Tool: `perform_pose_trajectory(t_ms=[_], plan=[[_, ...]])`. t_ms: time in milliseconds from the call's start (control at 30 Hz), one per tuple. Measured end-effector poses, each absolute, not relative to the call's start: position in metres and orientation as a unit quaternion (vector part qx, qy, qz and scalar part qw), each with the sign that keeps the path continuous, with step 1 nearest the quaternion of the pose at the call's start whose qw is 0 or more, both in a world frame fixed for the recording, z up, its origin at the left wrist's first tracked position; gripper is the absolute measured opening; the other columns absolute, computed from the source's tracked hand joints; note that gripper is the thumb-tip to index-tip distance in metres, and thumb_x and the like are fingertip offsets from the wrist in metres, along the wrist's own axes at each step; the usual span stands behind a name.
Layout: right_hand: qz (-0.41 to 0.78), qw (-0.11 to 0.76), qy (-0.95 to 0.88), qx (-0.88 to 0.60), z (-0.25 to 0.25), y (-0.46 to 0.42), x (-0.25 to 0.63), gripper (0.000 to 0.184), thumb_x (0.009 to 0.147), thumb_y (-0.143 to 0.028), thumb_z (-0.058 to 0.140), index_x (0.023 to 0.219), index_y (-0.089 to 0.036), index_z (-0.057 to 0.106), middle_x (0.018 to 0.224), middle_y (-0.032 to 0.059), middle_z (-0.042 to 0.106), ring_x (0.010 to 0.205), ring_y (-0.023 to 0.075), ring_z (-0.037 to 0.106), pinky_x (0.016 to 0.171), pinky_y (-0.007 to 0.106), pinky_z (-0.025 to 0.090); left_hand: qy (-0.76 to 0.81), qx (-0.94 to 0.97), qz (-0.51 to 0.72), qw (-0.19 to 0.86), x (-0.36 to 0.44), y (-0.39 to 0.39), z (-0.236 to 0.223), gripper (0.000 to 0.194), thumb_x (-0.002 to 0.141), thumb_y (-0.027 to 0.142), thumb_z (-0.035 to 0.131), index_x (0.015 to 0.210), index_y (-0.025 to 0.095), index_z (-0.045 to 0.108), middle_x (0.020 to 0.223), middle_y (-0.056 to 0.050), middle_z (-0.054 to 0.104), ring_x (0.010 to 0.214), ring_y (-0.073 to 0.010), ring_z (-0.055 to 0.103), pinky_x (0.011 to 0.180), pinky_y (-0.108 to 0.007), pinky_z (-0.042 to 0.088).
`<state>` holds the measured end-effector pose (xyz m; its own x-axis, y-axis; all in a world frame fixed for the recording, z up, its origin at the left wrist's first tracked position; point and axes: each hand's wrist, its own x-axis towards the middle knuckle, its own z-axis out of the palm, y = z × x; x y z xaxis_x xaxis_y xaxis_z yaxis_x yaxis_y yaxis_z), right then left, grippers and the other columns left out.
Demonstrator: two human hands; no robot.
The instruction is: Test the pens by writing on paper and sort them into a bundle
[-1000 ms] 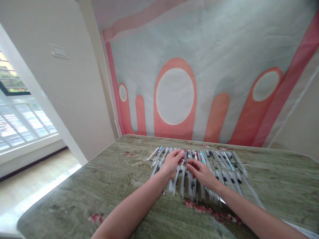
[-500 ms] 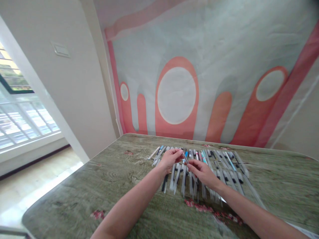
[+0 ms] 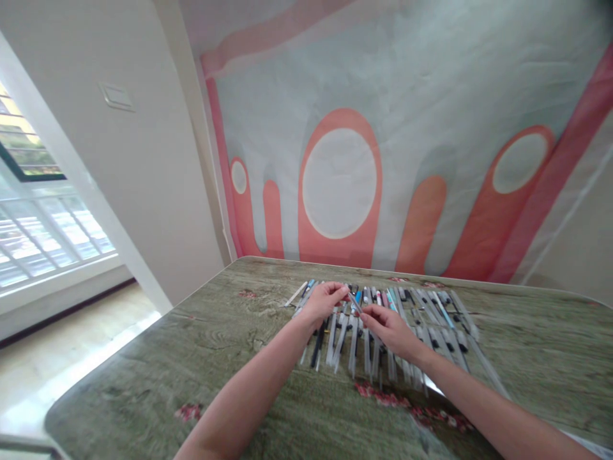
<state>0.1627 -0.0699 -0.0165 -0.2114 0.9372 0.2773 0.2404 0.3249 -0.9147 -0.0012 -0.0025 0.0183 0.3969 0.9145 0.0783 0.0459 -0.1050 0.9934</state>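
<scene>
Between my two hands, above the rows of pens, is a slim pen point(image 3: 355, 302), slanting down to the right. My left hand point(image 3: 326, 301) pinches its upper end with thumb and forefinger. The fingers of my right hand point(image 3: 387, 326) close on its lower end. Beneath and around the hands lie several pens in two rough rows, many in clear sleeves. A black pen point(image 3: 317, 348) lies below my left wrist, and a light-blue pen point(image 3: 443, 310) lies to the right. My hands hide part of the rows.
The wood-patterned table point(image 3: 143, 383) has printed red flowers point(image 3: 383, 395). A wall covering with red and white shapes point(image 3: 340, 185) rises behind it. At the left are a window point(image 3: 48, 223) and a pale wall point(image 3: 143, 160) with a switch plate point(image 3: 117, 97).
My left hand has shifted very slightly left and up, uncovering more of the black pen below it. Both hands still hold the slim pen.
</scene>
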Motion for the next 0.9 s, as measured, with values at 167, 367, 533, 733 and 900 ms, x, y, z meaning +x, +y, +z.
perform_pose_trajectory(t_ms=[167,367,533,733,900], plan=[[0.376,0.451,-0.68,-0.438,-0.017,-0.068,0.164,0.031,0.079,-0.046,0.044,0.084,-0.017,0.055,0.064,-0.0006,0.049,0.058,0.0109,0.042,0.051,0.021,0.034,0.376,0.644,0.401,0.531,0.0,0.001,0.017,0.031,0.068,0.043,0.058,0.075,0.013,0.061,0.068,-0.003,0.061,0.061,-0.0104,0.051,0.056,-0.021,0.036],[0.375,0.444,-0.685,-0.439,-0.021,-0.068,0.165,0.028,0.079,-0.043,0.046,0.08,-0.016,0.054,0.062,-0.0018,0.047,0.054,0.0095,0.039,0.05,0.021,0.032,0.421,0.637,0.474,0.439,-0.024,0.026,0.027,0.035,0.07,0.046,0.053,0.078,0.013,0.061,0.067,-0.002,0.06,0.055,-0.0093,0.049,0.054,-0.021,0.036],[0.36,0.462,-0.67,-0.455,-0.018,-0.066,0.169,0.031,0.079,-0.044,0.044,0.078,-0.016,0.055,0.06,-0.0023,0.045,0.053,0.009,0.038,0.048,0.021,0.031,0.451,0.753,0.375,0.298,-0.063,0.037,0.018,0.029,0.068,0.038,0.055,0.076,0.013,0.066,0.069,-0.004,0.064,0.065,-0.0147,0.055,0.062,-0.024,0.04],[0.364,0.46,-0.668,-0.458,-0.027,-0.063,0.168,0.029,0.079,-0.042,0.045,0.085,-0.016,0.057,0.063,-0.0014,0.049,0.055,0.0097,0.041,0.05,0.021,0.034,0.521,0.784,0.281,0.188,-0.114,0.025,-0.016,0.021,0.068,0.032,0.054,0.073,0.016,0.067,0.07,-0.003,0.065,0.066,-0.0157,0.057,0.064,-0.024,0.04],[0.36,0.463,-0.667,-0.459,-0.032,-0.063,0.165,0.028,0.078,-0.041,0.047,0.082,-0.015,0.057,0.064,-0.0009,0.05,0.056,0.0098,0.042,0.051,0.022,0.035,0.533,0.785,0.262,0.176,-0.131,0.014,-0.024,0.018,0.068,0.03,0.054,0.073,0.017,0.066,0.072,-0.003,0.065,0.068,-0.0154,0.056,0.067,-0.024,0.04]])
